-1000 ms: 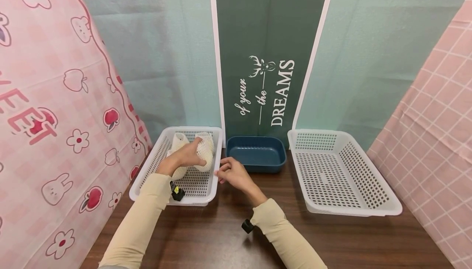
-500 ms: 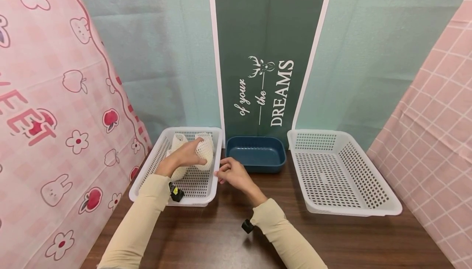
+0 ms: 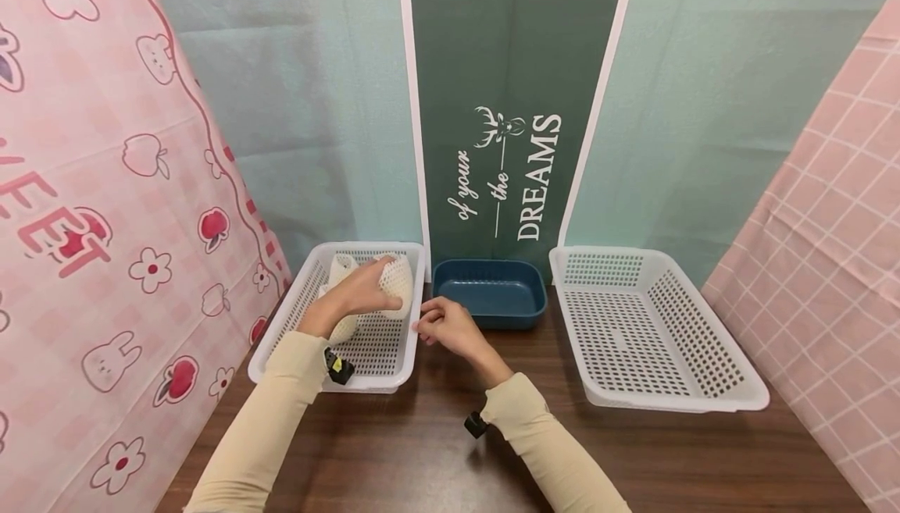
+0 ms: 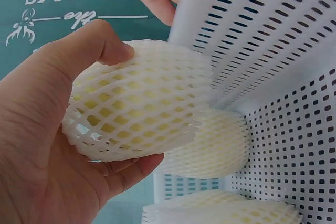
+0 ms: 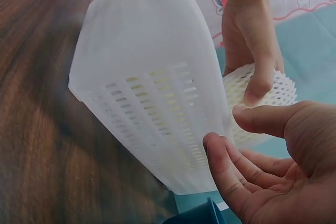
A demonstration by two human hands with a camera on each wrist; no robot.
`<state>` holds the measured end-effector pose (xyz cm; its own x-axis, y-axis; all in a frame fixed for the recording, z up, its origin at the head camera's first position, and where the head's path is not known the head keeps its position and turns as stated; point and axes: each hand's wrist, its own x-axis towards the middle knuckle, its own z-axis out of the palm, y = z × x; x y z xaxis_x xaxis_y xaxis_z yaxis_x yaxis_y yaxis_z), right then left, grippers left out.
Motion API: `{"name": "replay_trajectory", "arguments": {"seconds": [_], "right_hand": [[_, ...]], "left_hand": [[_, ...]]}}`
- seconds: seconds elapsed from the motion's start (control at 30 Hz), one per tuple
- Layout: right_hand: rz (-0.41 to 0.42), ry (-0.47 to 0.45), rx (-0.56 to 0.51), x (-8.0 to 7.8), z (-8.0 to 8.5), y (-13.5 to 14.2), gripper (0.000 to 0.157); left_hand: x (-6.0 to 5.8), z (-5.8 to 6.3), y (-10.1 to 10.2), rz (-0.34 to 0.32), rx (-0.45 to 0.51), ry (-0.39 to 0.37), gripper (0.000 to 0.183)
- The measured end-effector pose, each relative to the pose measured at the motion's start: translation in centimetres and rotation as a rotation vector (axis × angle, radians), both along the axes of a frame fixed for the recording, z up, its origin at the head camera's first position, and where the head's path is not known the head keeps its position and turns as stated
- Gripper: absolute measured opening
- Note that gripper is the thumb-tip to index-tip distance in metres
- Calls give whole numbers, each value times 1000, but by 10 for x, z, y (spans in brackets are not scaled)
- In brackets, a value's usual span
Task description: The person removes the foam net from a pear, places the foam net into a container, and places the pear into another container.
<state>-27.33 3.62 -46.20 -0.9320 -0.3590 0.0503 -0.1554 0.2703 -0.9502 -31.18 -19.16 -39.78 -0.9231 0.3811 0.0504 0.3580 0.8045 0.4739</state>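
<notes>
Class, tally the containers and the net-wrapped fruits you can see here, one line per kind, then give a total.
White perforated baskets: 2, the left basket and the right basket
Blue tray: 1
Net-wrapped fruits: 3, the held fruit, a second fruit and a third fruit
Total: 6

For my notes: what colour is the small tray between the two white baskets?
The small tray is dark blue, clearest in the head view.

Lower centre of the head view: left hand (image 3: 349, 294) curled in a grip; right hand (image 3: 445, 327) loosely curled, palm empty.
</notes>
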Motion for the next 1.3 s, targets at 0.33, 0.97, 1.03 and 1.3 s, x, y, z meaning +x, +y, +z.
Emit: {"name": "replay_trajectory", "arguments": {"seconds": [0.33,0.97,1.03,1.3], "right_hand": [[-52,67,58,-9,13,6,47],[-42,143,-5,-11,23,4,82],[-40,145,-8,-11,23,5,83],[-59,196,-27,-11,21,9,81]], "left_hand": [[5,12,11,-10,-1,38,96],[15,25,32,-71,21,64,90],[16,26,34,-69,36,59,90],[17,28,39,-74,53,83,83]]}}
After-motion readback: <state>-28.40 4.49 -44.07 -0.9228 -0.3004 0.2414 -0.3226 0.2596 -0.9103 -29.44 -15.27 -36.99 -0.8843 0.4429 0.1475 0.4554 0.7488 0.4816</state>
